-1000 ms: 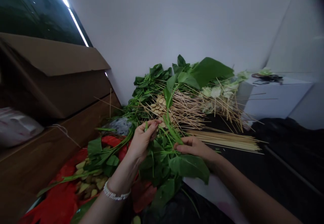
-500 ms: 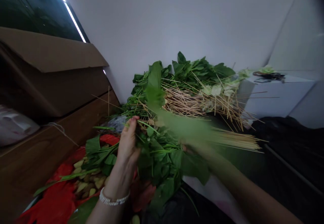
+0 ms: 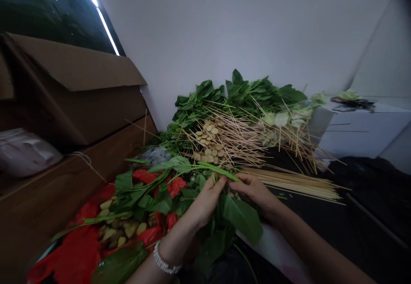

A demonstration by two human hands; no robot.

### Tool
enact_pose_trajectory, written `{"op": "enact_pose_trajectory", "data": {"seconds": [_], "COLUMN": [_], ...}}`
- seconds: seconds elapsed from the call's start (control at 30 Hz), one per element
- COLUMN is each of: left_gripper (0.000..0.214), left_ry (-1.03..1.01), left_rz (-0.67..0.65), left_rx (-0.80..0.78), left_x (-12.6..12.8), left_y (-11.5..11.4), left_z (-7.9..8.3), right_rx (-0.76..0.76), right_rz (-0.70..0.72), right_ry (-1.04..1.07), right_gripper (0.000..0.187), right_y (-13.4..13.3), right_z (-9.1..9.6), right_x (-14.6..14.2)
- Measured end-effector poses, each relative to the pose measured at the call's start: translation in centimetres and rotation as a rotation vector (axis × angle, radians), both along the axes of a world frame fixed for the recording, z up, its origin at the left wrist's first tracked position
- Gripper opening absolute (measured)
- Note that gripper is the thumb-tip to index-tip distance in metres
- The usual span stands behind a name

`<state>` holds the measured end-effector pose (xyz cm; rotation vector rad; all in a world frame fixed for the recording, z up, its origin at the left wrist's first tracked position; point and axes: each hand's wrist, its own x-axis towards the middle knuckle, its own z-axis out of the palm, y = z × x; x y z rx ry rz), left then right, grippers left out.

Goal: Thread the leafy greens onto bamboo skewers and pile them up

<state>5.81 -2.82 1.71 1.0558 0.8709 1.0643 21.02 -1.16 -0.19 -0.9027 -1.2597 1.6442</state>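
My left hand (image 3: 210,196) and my right hand (image 3: 253,190) come close together in the middle, both closed on the green stem (image 3: 221,171) of a leafy vegetable. The stem runs left from my fingers. Below the hands hangs a broad green leaf (image 3: 243,216); which hand holds it, I cannot tell. More leafy greens (image 3: 162,198) lie left of my left hand, partly over a red plastic bag (image 3: 75,249) with potato slices (image 3: 128,228) in it. Just beyond the right hand lies a bundle of bare bamboo skewers (image 3: 298,183).
Against the wall rests a heap of skewered greens (image 3: 257,91), skewered potato slices (image 3: 208,134) and skewered pale cabbage leaves (image 3: 281,119). A cardboard box (image 3: 96,113) stands on a wooden ledge at left. Dark plastic (image 3: 362,177) lies at right beside a white box (image 3: 362,130).
A blurred leaf in front of the heap has moved away, uncovering the potato slices. My left hand has moved right to meet my right hand on the stem. The view has shifted slightly.
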Motion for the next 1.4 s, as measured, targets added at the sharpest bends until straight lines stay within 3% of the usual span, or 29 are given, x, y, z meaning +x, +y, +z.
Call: {"op": "enact_pose_trajectory", "data": {"seconds": [0.13, 0.27, 0.4, 0.5, 0.63, 0.8, 0.9, 0.97, 1.13, 1.4], "left_gripper": [0.045, 0.051, 0.035, 0.028, 0.020, 0.015, 0.029, 0.040, 0.010, 0.010], "left_ry": [0.028, 0.113, 0.278, 0.415, 0.594, 0.780, 0.908, 1.027, 1.164, 1.268], "left_rz": [-0.009, -0.159, -0.290, -0.161, 0.173, 0.595, 0.894, 1.008, 0.858, 0.761], "left_rx": [-0.025, -0.011, 0.009, 0.107, 0.355, 0.746, 0.963, 1.034, 1.113, 1.173], "left_x": [-0.8, -2.8, -5.8, -7.6, -8.6, -8.9, -9.4, -9.9, -11.0, -12.8], "left_y": [-0.2, -1.5, -3.4, -4.1, -3.7, -2.6, -2.1, -1.6, -1.1, -2.5], "left_z": [0.4, 0.6, 1.4, 2.9, 4.7, 5.0, 5.1, 5.3, 5.2, 3.3], "right_rx": [0.023, 0.000, -0.045, -0.059, -0.059, -0.043, -0.029, -0.020, 0.009, 0.051], "right_rz": [-0.020, -0.074, -0.088, -0.091, -0.065, -0.042, -0.029, -0.018, -0.012, -0.129], "right_ry": [0.012, 0.108, 0.178, 0.200, 0.207, 0.229, 0.229, 0.224, 0.194, 0.186], "right_gripper": [0.037, 0.044, 0.042, 0.040, 0.040, 0.037, 0.037, 0.038, 0.036, 0.029], "right_y": [-0.1, 0.3, 0.7, 0.7, 0.6, 0.6, 0.6, 0.5, 0.5, 0.7], "right_z": [0.1, 0.0, -0.3, -0.3, -0.4, -0.7, -0.7, -0.6, -0.6, -0.4], "right_x": [-0.1, 0.3, 0.8, 0.8, 0.5, 0.5, 0.7, 0.8, 0.9, 0.5]}}
